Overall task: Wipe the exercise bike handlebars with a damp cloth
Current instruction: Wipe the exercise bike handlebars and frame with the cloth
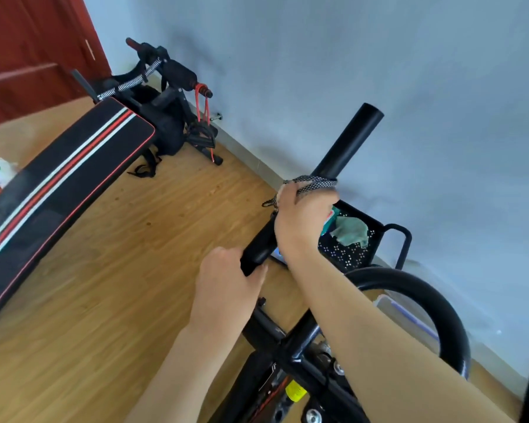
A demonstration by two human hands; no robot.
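Gripping the handlebar tube (345,141) through a checkered cloth (313,182), our right hand (300,221) wipes; our left hand (226,280) clasps its lower end. We judge the loose cloth may slip off.

Two hands (226,288) (300,221), two cloths (315,182) (350,232), one basket (376,236)

Striped sit-up bench (58,184) across the wooden floor (135,270) toward its left edge, red door (28,56) at the far left corner, blue-grey wall (379,71) along the floor's far edge, green rag in a black perforated basket (348,253) by the wall.

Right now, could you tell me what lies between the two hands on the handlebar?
In the head view, only bare black handlebar separates the left hand from the right hand.
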